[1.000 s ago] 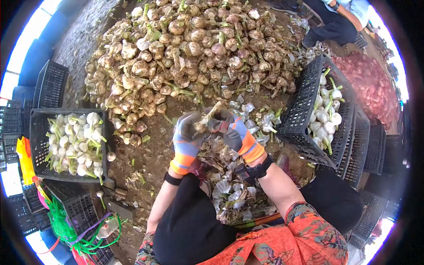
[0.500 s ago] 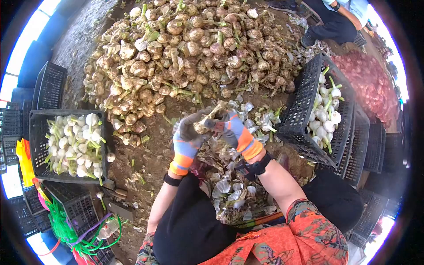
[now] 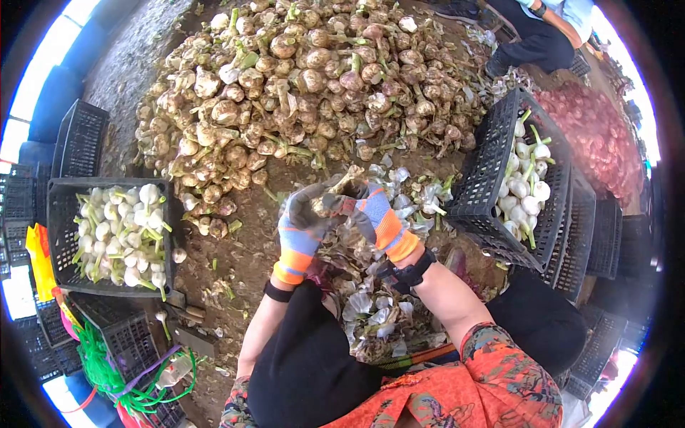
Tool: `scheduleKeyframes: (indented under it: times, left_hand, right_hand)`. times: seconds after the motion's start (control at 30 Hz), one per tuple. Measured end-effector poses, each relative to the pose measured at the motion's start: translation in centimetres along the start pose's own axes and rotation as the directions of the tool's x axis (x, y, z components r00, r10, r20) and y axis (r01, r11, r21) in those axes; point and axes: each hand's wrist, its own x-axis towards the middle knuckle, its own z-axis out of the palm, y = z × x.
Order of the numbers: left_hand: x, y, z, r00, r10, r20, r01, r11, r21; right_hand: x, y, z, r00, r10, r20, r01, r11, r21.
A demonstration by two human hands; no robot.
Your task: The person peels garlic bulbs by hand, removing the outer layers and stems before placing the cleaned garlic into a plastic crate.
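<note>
Both my hands wear grey gloves with blue and orange cuffs. My left hand [image 3: 303, 221] and my right hand [image 3: 371, 210] are closed together on one dirty garlic bulb [image 3: 334, 196], its stalk pointing up and right. A big heap of unpeeled, muddy garlic [image 3: 300, 85] lies on the ground just beyond my hands. Peeled-off skins [image 3: 371, 307] are piled below my hands, in my lap area.
A black crate [image 3: 61, 235] of clean white garlic stands at my left. A second black crate [image 3: 489, 178] with white garlic stands at my right. Empty crates [image 3: 82, 139] are stacked at far left. Another person [image 3: 542, 32] sits at top right by red mesh sacks [image 3: 599, 135].
My hands with the bulb have shifted slightly up and left; the bulb has turned a little between my fingers. Nothing else moved.
</note>
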Motion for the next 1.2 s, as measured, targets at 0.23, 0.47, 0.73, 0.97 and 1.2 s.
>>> scheduleKeyframes:
  times: [0.23,0.47,0.73,0.97,1.2]
  left_hand:
    - [-0.3,0.4,-0.2,0.999,-0.041,0.029,0.042,0.998,-0.051]
    - [-0.9,2.6,0.4,0.956,-0.292,0.019,0.287,0.924,-0.253]
    - [-0.7,2.3,1.0,0.965,-0.243,-0.094,0.242,0.970,-0.023]
    - [-0.7,1.7,-0.1,0.976,-0.161,-0.144,0.142,0.980,-0.137]
    - [-0.4,3.8,1.2,0.962,-0.269,-0.046,0.263,0.958,-0.114]
  right_hand:
    - [-0.5,-1.8,0.3,0.998,0.045,-0.052,-0.045,0.999,0.007]
    - [0.1,-4.0,2.8,0.884,-0.262,0.388,0.444,0.205,-0.872]
    - [-0.8,0.5,1.1,0.934,-0.218,-0.283,-0.015,0.768,-0.641]
    - [-1.0,-2.1,4.7,0.977,-0.115,-0.179,0.014,0.874,-0.485]
    - [-0.9,-1.3,1.9,0.991,-0.088,-0.099,0.042,0.917,-0.396]
